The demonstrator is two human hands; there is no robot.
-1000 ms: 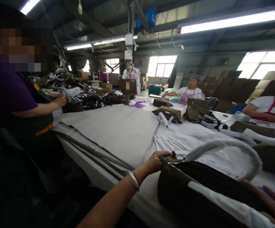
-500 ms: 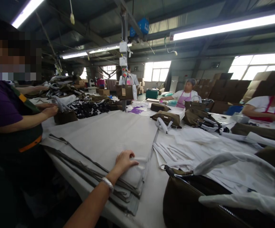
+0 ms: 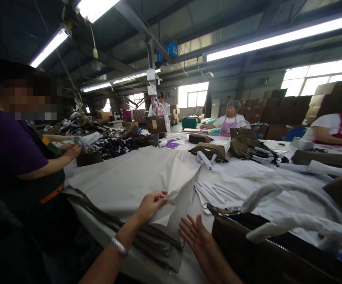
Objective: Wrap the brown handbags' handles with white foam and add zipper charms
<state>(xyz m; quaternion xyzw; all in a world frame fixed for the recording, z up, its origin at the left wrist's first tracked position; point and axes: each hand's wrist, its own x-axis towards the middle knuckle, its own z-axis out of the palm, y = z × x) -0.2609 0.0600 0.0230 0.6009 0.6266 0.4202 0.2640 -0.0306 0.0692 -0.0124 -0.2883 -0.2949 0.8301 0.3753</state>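
My left hand (image 3: 151, 206), with a silver bracelet at the wrist, pinches the near right corner of the top white sheet (image 3: 123, 177) and holds it lifted in folds. Beneath it lies a stack of sheets with dark edges (image 3: 159, 242) at the table's front edge. My right hand (image 3: 195, 236) holds nothing; its fingers are spread beside the stack's right edge. Just right of that hand is a dark olive bag (image 3: 242, 240) with a zipper and handles wrapped in white.
At the left a person in a purple sleeve (image 3: 17, 146) handles a small brown bag (image 3: 88, 157). White strips (image 3: 215, 193) and olive bags (image 3: 209, 150) lie across the table. A metal post (image 3: 151, 59) rises behind the sheets. More people sit at the far side.
My left hand has taken hold of the top sheet's corner and raised it, wrinkling the sheet. My right hand has come into view at the bottom. The view has shifted slightly.
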